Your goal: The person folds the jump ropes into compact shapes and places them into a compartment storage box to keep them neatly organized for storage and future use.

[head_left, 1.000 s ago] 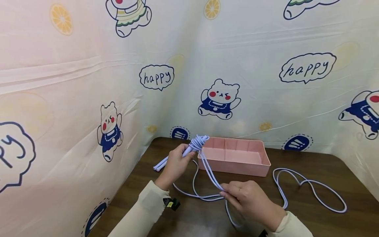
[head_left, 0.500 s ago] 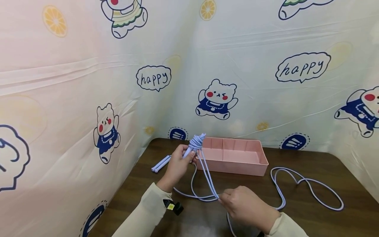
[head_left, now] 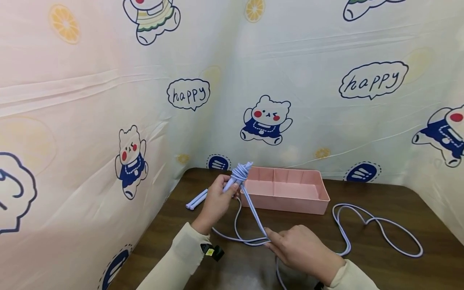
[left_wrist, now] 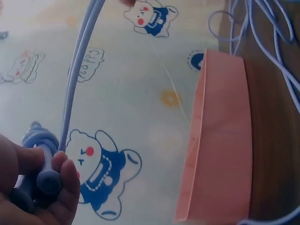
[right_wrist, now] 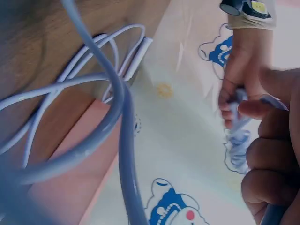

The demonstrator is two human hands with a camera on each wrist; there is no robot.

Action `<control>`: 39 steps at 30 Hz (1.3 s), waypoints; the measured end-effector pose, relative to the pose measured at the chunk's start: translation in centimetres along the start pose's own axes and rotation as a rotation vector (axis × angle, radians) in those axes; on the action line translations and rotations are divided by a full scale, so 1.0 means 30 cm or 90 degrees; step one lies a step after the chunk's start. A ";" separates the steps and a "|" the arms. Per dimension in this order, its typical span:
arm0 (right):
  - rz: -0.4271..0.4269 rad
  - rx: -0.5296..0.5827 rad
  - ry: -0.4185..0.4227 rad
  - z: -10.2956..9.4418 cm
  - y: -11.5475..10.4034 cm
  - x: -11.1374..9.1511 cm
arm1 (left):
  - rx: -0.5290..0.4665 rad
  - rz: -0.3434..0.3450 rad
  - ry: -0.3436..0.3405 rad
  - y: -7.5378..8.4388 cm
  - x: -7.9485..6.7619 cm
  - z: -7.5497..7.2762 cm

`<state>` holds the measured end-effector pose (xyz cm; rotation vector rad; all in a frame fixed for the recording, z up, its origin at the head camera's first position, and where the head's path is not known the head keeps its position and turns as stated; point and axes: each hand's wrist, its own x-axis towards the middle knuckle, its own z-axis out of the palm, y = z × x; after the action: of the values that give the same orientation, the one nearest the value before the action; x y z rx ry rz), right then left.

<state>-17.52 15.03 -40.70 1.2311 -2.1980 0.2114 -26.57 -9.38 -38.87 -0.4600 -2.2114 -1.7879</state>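
In the head view, my left hand (head_left: 216, 201) holds the handles of a lavender skipping rope (head_left: 239, 174), with rope wound several times around them. The handle ends (left_wrist: 49, 182) show between thumb and fingers in the left wrist view. Two strands (head_left: 253, 207) run taut from the winding down to my right hand (head_left: 304, 250), which grips them. Curled right fingers (right_wrist: 269, 154) fill the edge of the right wrist view. Below the right hand the rope tail (head_left: 278, 274) hangs out of frame.
A pink divided box (head_left: 286, 204) stands at the back of the dark wooden table (head_left: 377, 197). Another pair of lavender handles (head_left: 197, 199) lies at the left. Loose rope (head_left: 395, 226) loops on the right, and more rope (head_left: 235, 238) lies between the hands. Printed curtains surround the table.
The right hand has shifted slightly left and down, its fingers re-placed on the strands. The strands spread apart half a second ago and now lie close together. The left hand stays nearly still.
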 end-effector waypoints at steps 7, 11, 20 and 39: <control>-0.097 -0.002 0.113 -0.045 0.020 0.027 | 0.217 0.049 0.004 -0.020 0.004 0.009; -0.120 -0.025 0.125 -0.093 0.026 0.056 | 0.279 0.077 -0.020 -0.031 0.000 0.032; -0.134 -0.065 0.083 -0.208 0.062 0.117 | 0.346 0.157 -0.162 -0.013 -0.041 0.103; -0.091 -0.106 0.059 -0.286 0.150 0.182 | 0.313 0.310 -0.385 0.065 -0.094 0.110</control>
<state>-19.66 17.14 -29.98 1.2533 -1.9968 0.0262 -23.23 -6.02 -38.92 -1.4068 -2.4850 -0.8822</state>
